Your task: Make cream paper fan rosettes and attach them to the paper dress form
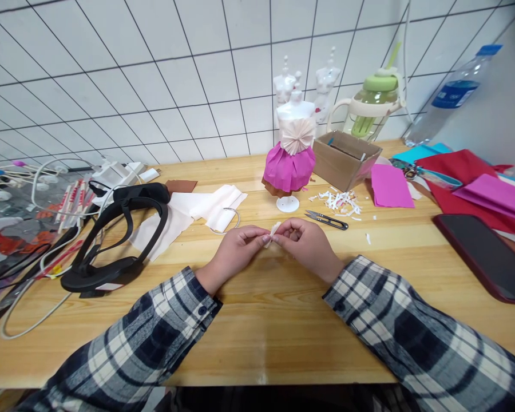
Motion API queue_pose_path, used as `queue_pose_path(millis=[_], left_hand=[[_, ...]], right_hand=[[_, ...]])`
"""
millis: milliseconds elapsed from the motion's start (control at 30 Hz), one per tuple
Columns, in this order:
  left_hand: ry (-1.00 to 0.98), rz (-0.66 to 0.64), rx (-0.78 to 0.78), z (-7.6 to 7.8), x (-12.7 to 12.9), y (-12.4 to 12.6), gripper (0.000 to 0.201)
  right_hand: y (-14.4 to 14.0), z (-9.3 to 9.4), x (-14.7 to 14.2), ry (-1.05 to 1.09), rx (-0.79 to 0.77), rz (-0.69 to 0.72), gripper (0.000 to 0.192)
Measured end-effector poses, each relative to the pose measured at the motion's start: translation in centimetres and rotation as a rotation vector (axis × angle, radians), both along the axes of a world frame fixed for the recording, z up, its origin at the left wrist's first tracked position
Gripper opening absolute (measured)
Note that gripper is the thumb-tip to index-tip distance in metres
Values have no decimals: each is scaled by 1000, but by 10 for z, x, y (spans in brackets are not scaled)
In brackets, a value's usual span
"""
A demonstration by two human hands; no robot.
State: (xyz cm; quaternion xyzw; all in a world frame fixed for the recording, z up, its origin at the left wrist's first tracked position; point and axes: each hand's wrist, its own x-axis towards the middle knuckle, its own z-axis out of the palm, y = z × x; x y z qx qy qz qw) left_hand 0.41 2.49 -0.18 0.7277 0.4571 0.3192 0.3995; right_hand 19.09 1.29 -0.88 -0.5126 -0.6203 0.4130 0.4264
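Left hand [234, 252] and right hand [311, 246]: grip clamped on cream piece [274, 230], well inside table's front edge [240, 380]

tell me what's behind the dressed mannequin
Behind the dressed mannequin, two white mannequin torsos show, with tiled wall beyond. The torsos' lower parts are covered and cannot be seen.
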Motion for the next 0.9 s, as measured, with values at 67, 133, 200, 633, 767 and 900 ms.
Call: queue_pose_path(millis=[67, 133, 200, 633, 767, 900], left_hand=[[32, -37, 35, 1, 0, 0, 27], [52, -73, 53, 3, 0, 0, 29], [54, -85, 56, 3, 1, 0, 31], [-56, -174, -34, 11, -3, -2, 31], [-99, -139, -186, 8, -1, -3, 32], [-238, -174, -344, 4, -4, 0, 32]], right_hand=[[0, -1, 1, -16, -18, 0, 17], [1, -2, 1, -25, -36, -7, 19], [2, -3, 1, -23, -47, -12, 24], [4, 1, 5, 199, -203, 189, 42], [4, 3, 5, 188, -196, 211, 40], [6, 1, 7, 256, -241, 260, 43]])
